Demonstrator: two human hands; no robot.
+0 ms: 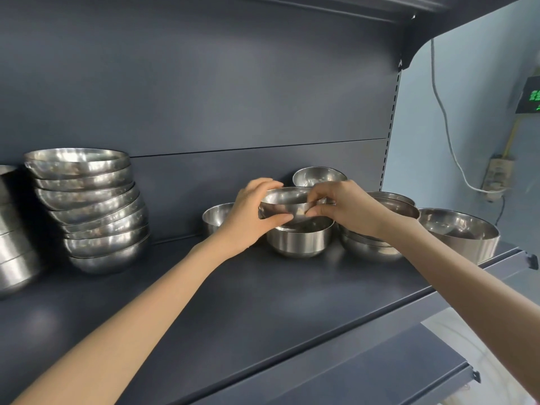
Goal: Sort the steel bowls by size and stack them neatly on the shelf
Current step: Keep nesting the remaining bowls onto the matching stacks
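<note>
Both hands hold one small steel bowl (287, 201) just above another steel bowl (299, 239) standing on the dark shelf (248, 290). My left hand (252, 213) grips its left side, thumb along the front. My right hand (343, 207) pinches its right rim. A leaning stack of several larger bowls (93, 209) stands at the left. More small bowls sit behind: one (216, 216) partly hidden by my left hand, one (318, 175) at the back. A short stack (377, 229) lies under my right wrist, and a wide bowl (461, 232) stands at the far right.
Another stack of steel vessels (14, 238) is cut off by the left edge. The shelf's back panel (204, 97) rises behind the bowls, with an upper shelf overhead. A lower shelf (380, 372) juts out below. A white cable (447, 133) hangs on the wall at right.
</note>
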